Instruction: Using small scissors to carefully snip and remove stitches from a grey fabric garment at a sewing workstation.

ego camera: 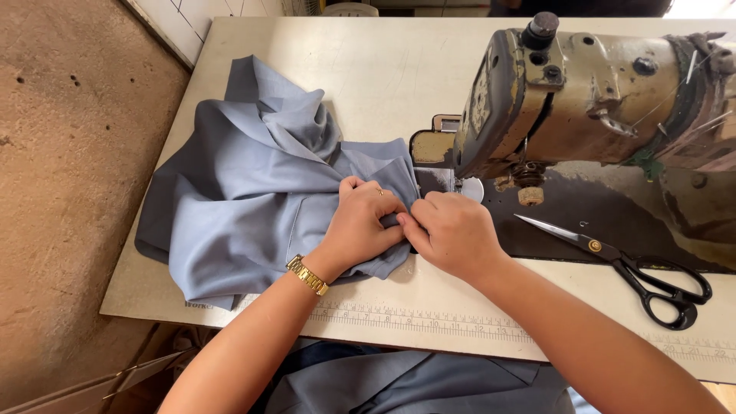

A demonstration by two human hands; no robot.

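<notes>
Now: both hands pinch grey cloth at the needle

Nearest, more grey fabric (pixel 399 383) hangs below the desk (pixel 383 77) edge. Left hand (pixel 364 222), gold watch (pixel 307 274) at the wrist, and right hand (pixel 452 230) meet, fingers clamped on a fold of the grey garment (pixel 245 192) heaped left on the desk. Black-handled scissors (pixel 629 264) lie right, apart. Beyond, the worn sewing machine (pixel 583 100). No containers seen.

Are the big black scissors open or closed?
Closed. The scissors lie flat on the sewing table, right of the right hand; their blades meet in a single silver point, and the black handle loops sit close together.
</notes>
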